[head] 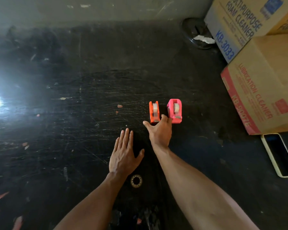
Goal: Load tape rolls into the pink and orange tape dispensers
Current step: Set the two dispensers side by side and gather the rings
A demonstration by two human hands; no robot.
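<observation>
An orange tape dispenser [154, 112] and a pink tape dispenser [175, 111] stand side by side on the dark scratched table [90, 97]. Each holds a clear tape roll. My right hand [160, 131] reaches to their near ends, fingers spread, fingertips touching the gap between them and the pink one's lower corner. It grips nothing that I can see. My left hand [125, 155] lies flat on the table, palm down, fingers apart, a little left of and nearer than the dispensers.
Stacked cardboard boxes [259, 77] fill the right side. A phone [281, 155] lies below them. A small ring-shaped bearing [136, 180] sits between my forearms. A dark round object [196, 33] rests at the back by the wall. Glare brightens the left.
</observation>
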